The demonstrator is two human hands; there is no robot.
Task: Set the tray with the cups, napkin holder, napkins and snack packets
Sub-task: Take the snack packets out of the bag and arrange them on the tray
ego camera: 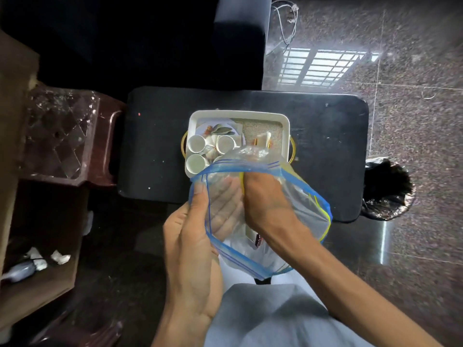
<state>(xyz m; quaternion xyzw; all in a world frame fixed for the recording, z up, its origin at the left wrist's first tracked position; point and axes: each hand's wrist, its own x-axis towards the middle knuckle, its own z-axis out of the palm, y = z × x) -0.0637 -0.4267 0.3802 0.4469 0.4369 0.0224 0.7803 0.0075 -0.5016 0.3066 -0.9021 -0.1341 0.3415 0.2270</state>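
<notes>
Principal risk: the clear zip bag [263,209] is held in the air directly over the near edge of the tray [239,115], and its slack lower part hangs close above the cups [196,143]. In my judgement a sharp tug while pulling contents out could swing the bag into the cups and tip one, or let loose items drop onto the bench [155,146] beside the tray rather than into it. The bag film is thin and slippery; the mouth could slide out of the holding fingers.

Pose: the left hand [193,246] pinches the blue-edged rim on the side of the bag toward the cups, thumb outside, fingers showing through the film behind it, keeping the mouth wide. The right hand [265,199] is plunged into the mouth, knuckles up, wrist bent downward; whether its fingers have closed on anything cannot be told, since they are hidden.

Three white cups stand upright at the tray's left end, on a patterned sheet. The napkin holder [261,142], with a white napkin, stands mid-tray.
</notes>
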